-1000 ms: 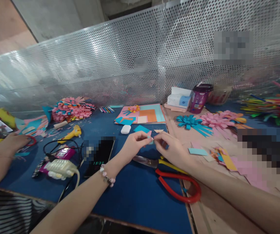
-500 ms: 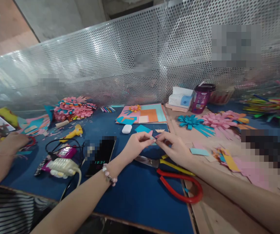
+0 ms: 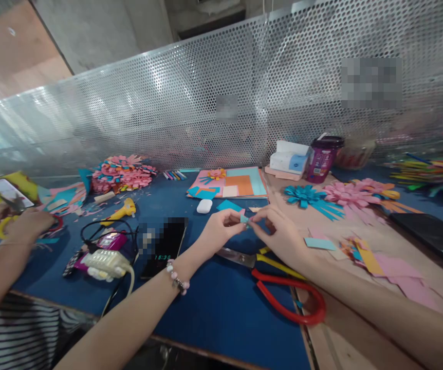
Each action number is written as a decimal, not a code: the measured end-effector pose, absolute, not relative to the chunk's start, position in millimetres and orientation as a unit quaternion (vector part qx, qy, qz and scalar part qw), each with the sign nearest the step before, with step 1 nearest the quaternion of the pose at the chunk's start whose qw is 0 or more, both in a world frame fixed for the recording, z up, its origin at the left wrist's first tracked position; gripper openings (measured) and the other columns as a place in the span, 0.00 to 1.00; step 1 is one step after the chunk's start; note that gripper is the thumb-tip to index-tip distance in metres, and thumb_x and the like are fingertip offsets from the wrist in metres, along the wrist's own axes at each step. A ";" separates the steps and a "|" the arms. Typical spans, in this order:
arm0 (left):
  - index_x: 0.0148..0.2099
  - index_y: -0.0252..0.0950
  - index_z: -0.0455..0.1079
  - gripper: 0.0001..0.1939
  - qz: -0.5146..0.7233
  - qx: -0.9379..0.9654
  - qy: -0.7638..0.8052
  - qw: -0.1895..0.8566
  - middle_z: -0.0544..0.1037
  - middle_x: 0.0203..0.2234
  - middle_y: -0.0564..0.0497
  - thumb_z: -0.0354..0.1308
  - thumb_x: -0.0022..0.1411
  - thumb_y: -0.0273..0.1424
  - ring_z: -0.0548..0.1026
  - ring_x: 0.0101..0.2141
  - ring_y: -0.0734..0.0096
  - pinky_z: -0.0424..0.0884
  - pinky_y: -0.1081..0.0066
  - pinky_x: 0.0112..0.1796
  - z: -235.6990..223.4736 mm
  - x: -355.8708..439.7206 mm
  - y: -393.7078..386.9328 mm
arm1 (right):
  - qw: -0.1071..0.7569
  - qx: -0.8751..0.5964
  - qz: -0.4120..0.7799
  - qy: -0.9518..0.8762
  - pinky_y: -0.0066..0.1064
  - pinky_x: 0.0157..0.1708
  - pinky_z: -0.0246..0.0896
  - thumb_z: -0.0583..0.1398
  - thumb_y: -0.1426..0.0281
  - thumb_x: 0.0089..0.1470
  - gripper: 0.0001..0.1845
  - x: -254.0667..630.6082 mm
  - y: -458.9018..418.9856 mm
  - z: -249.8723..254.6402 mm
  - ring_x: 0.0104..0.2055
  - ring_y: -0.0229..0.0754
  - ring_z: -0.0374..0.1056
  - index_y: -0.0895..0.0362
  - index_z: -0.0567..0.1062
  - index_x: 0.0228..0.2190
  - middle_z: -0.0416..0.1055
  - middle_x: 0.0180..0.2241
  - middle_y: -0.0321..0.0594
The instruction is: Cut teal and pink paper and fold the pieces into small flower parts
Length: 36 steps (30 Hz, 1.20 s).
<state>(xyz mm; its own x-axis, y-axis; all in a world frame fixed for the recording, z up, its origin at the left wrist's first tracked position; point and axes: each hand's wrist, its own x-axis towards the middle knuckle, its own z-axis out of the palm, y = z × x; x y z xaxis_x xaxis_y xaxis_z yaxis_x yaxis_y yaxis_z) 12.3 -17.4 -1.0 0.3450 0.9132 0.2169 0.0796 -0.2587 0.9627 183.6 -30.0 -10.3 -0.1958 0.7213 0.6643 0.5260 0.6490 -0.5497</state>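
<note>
Pinching a little bit of light blue paper (image 3: pixel 244 219) with left hand (image 3: pixel 221 226) and right hand (image 3: pixel 280 232), past scissors (image 3: pixel 279 280) nearer the desk's (image 3: pixel 206 313) front edge.

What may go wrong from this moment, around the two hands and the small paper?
The left hand pinches a small blue paper, which might crease or slip. The scissors lie close below the right hand, so that arm could bump them. The phone showing 15:30 lies beside the left forearm and could be nudged.
</note>
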 end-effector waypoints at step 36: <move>0.38 0.30 0.71 0.11 0.418 0.708 0.367 0.435 0.77 0.34 0.44 0.58 0.53 0.31 0.74 0.37 0.67 0.69 0.66 0.43 -0.3 14.4 -23.4 | 0.467 -0.416 0.046 -0.779 0.28 0.28 0.58 0.55 0.75 0.50 0.06 183.5 -28.4 -13.9 0.30 0.37 0.63 0.56 0.69 0.32 0.67 0.32 0.39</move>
